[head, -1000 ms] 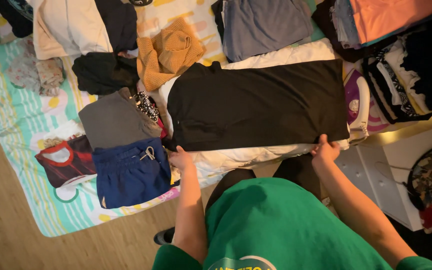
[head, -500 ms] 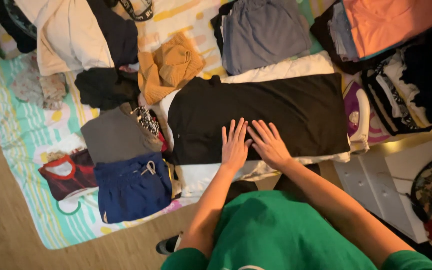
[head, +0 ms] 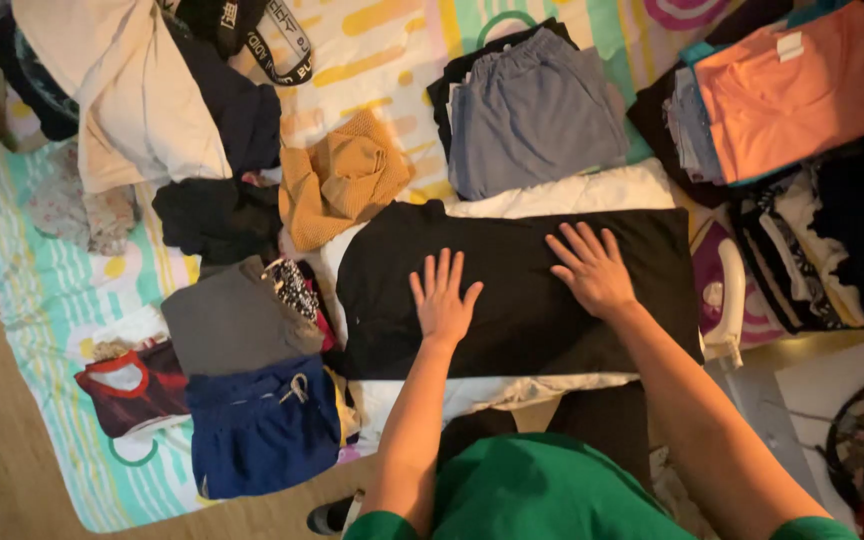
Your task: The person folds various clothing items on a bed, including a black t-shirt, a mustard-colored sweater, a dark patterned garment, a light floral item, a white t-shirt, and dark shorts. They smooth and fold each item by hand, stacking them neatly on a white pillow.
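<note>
A black garment (head: pixel 512 330) lies spread flat over a white cloth (head: pixel 572 190) in front of me. My left hand (head: pixel 444 300) rests palm down on the garment's middle, fingers spread. My right hand (head: pixel 592 268) presses flat on it further right and a little higher, fingers apart too. Neither hand grips anything. My green sleeves and chest fill the bottom of the view.
Folded blue shorts (head: pixel 264 428), a grey top (head: pixel 237 320) and a red-trimmed garment (head: pixel 132 385) lie left. A mustard knit (head: pixel 342 180), grey folded shorts (head: pixel 537 115), an orange shirt (head: pixel 802 85) and dark stacks (head: pixel 832 240) sit behind and right, on a patterned mat (head: pixel 52 300). An iron (head: pixel 727 300) is at right.
My hands left the garment's near edge and came onto its top. Since half a second ago they have spread apart, the right hand sliding rightward and up.
</note>
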